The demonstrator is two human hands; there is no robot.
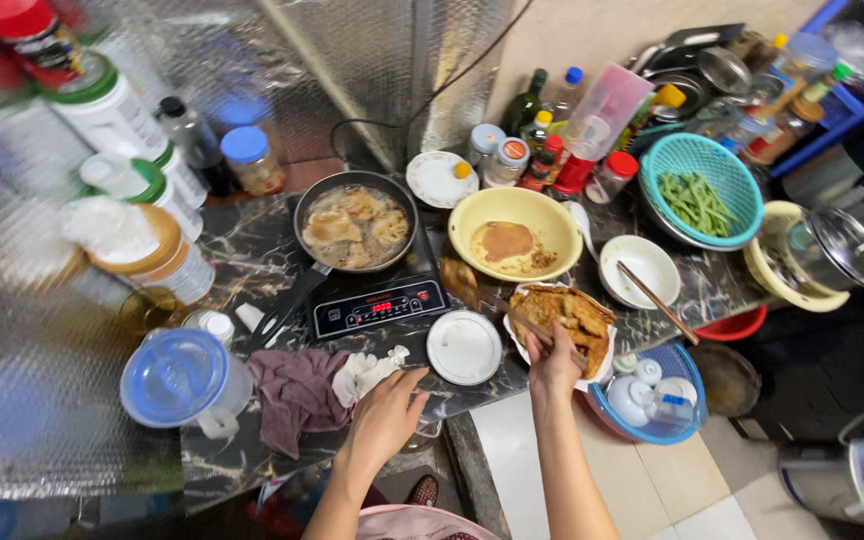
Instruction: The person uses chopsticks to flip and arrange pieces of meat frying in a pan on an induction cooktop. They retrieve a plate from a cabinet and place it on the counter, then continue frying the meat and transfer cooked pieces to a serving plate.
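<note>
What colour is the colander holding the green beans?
Teal, a perforated plastic colander; the head view shows it clearly at the counter's right end.

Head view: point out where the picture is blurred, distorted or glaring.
Head view: the jars at the left edge smear into blur, and the foil wall beside them is streaked and washed out; wide-angle bending curves the right-hand shelf; the middle stays sharp, with the frying pan, left hand and right hand evenly lit.
</note>
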